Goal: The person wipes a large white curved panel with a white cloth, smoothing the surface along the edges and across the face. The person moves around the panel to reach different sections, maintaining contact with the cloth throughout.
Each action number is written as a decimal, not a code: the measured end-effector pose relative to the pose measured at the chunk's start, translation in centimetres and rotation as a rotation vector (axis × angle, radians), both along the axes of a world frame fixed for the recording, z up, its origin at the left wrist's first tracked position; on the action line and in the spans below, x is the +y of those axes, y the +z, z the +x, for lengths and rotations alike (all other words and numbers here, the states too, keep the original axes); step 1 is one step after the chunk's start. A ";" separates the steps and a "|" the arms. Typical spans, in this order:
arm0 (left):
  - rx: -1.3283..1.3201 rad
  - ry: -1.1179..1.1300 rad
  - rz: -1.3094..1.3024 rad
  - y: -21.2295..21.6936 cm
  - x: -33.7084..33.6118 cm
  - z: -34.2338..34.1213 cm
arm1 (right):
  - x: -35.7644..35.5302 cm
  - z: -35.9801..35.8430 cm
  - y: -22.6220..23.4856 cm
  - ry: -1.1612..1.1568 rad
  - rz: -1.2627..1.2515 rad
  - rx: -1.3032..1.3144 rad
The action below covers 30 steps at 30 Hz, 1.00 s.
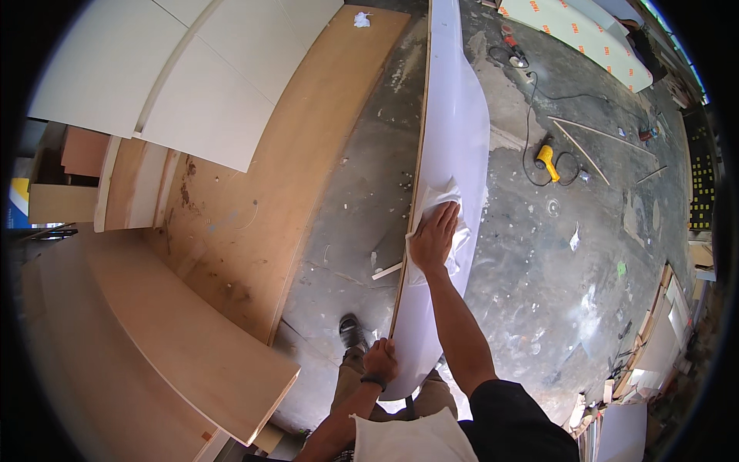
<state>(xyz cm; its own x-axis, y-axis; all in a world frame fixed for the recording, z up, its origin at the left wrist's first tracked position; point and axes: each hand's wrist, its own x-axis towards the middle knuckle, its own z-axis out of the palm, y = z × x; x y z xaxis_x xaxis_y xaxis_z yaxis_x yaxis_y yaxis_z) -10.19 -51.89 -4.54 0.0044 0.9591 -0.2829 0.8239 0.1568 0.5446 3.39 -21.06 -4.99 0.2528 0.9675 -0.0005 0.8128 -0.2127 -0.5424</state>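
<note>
A long, narrow panel with a glossy white face and a brown edge runs away from my body. One of its long sides curves outward. My right hand holds a crumpled white cloth down against the panel's face, fingers together and pointing away from me. Nearer my body, my left hand is closed on the panel's left edge at its near end. What lies under the left fingers is hidden. A dark bracelet circles that wrist.
To the left lie a long brown board, white panels and curved wooden pieces. On the concrete floor at right are a yellow power tool, a red corded tool and thin wooden strips. My shoe shows below the panel.
</note>
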 end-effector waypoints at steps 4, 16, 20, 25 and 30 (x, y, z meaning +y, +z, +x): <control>0.006 0.045 -0.026 0.9 1.1 -2.1 | 4.4 -0.8 -1.4 -0.005 0.065 -0.044; -0.134 0.176 -0.041 -1.2 0.7 -7.2 | 13.0 -2.3 -4.7 -0.080 0.073 0.012; -0.170 0.183 -0.111 -1.2 1.5 -7.1 | 14.0 -0.8 -5.2 -0.088 0.084 0.019; -0.105 0.184 -0.136 -1.3 1.2 -7.8 | 4.6 -4.5 -3.6 -0.006 0.083 -0.024; -0.104 0.161 -0.071 -1.8 1.3 -8.3 | -12.6 -9.4 -0.2 0.085 0.030 -0.011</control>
